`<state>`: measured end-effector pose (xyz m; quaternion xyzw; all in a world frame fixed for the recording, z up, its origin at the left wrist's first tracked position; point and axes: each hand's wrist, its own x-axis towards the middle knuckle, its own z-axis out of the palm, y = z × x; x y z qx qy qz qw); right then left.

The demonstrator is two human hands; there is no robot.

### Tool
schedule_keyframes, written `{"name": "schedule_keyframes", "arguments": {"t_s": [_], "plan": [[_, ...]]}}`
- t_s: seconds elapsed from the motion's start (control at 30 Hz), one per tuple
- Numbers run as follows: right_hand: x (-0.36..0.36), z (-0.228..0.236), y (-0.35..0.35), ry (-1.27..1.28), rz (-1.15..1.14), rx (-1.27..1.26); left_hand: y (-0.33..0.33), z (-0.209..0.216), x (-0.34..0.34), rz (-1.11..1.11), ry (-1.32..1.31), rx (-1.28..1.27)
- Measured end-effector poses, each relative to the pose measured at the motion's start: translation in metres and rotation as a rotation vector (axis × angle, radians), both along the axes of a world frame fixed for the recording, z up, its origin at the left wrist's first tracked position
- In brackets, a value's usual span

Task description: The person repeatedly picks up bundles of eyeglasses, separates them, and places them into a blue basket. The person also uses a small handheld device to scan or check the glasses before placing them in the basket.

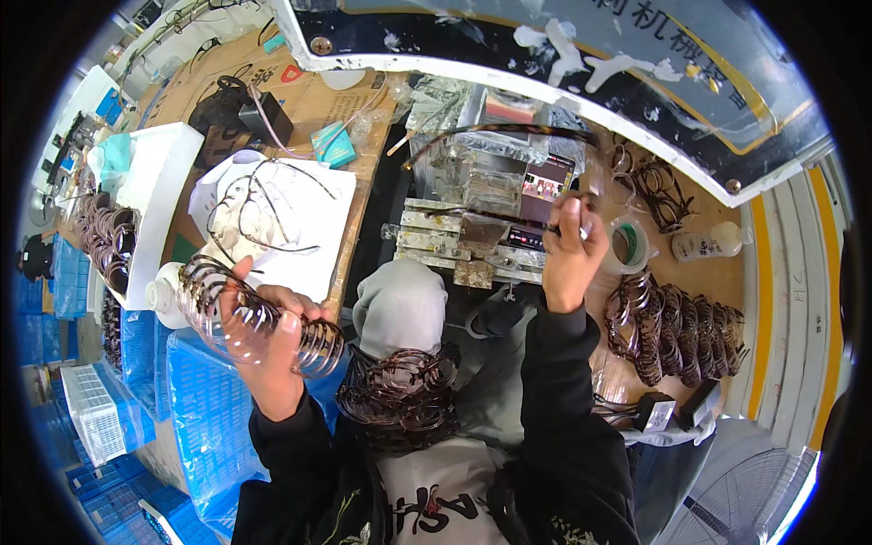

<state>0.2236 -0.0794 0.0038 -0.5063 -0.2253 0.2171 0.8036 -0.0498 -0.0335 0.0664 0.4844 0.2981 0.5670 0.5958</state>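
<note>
In my left hand (268, 341), fingers curl around a stack of brown, shiny eyeglass fronts (213, 304). My right hand (574, 245) is raised over the bench, its fingertips pinched on a tortoiseshell glasses frame (500, 133). Two long, thin arms of that frame reach leftward; its front is seen edge-on and is hard to make out. On my lap, between my forearms, lies a pile of dark brown glasses fronts (400, 400). More brown fronts (672, 331) stand in rows on the bench right of my right hand.
A machine panel (545, 45) spans the far side. Metal fixtures (431, 232) and a phone (548, 177) lie ahead. A tape roll (627, 245) and white bottle (708, 243) stand at right. Left are a white sheet (327, 195) bearing glasses and blue crates (213, 409).
</note>
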Motion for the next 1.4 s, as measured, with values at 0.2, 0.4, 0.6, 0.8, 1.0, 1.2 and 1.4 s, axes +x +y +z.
{"name": "schedule_keyframes", "arguments": {"t_s": [0.2, 0.4, 0.6, 0.8, 1.0, 1.2, 1.4], "plan": [[0.002, -0.02, 0.025, -0.053, -0.034, -0.01, -0.002, -0.005, 0.003, -0.04, 0.033, 0.007], [0.0, -0.025, 0.024, -0.065, -0.054, 0.008, -0.005, -0.009, 0.019, -0.044, -0.058, -0.079], [-0.051, -0.011, -0.023, -0.578, -0.192, 0.132, -0.008, -0.002, 0.018, -0.163, -0.161, -0.327], [-0.103, 0.008, -0.059, -1.003, -0.069, -0.267, -0.011, -0.006, 0.018, -0.35, -0.375, -0.439], [-0.111, 0.001, -0.057, -0.964, -0.111, 0.191, -0.01, -0.008, 0.016, -0.339, -0.368, -0.383], [-0.098, 0.008, -0.063, -1.035, 0.127, 0.247, -0.01, -0.01, 0.013, -0.347, -0.324, -0.419], [-0.117, 0.012, -0.057, -1.166, 0.044, 0.009, -0.012, -0.019, 0.017, -0.435, -0.387, -0.321]]}}
